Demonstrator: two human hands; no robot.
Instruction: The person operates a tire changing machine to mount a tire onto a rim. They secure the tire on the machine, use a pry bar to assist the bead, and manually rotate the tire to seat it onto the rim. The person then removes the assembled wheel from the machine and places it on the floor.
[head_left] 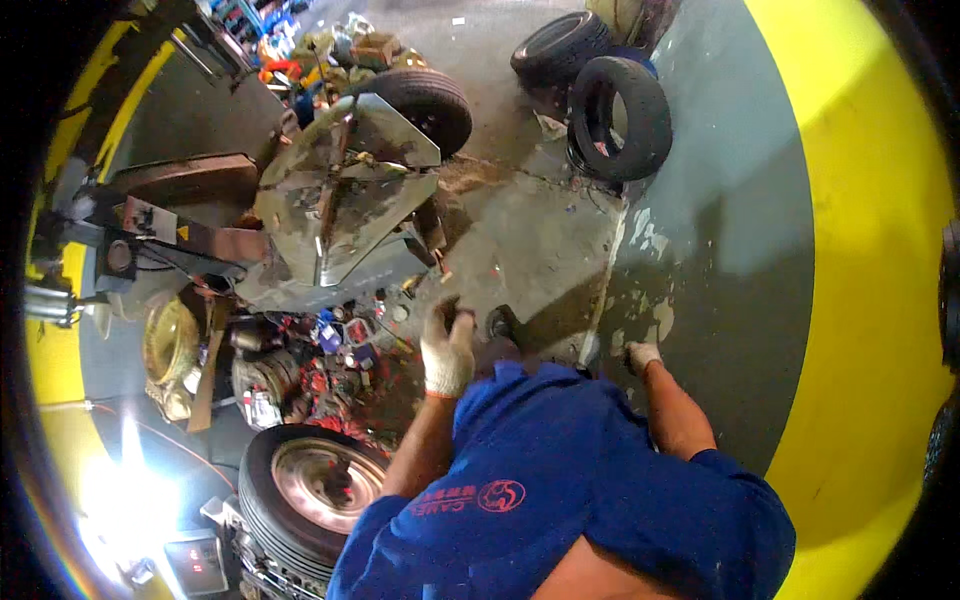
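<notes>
My left hand, in a white knit glove with dark-stained fingertips, is raised in front of my body. Its fingers are apart and nothing shows between them. The metal turntable of a tyre changer lies ahead and to the left, not touched by this hand. My right hand, also gloved, hangs at my right side above the floor. Its fingers are small in view and partly turned away, so their closure is unclear. A wheel with a tyre on a pale steel rim stands by my left elbow.
Behind the turntable leans a black tyre. Two more tyres, one upright and one tilted, stand at the far right by the wall. Small parts and bottles clutter the left side, near a bright lamp.
</notes>
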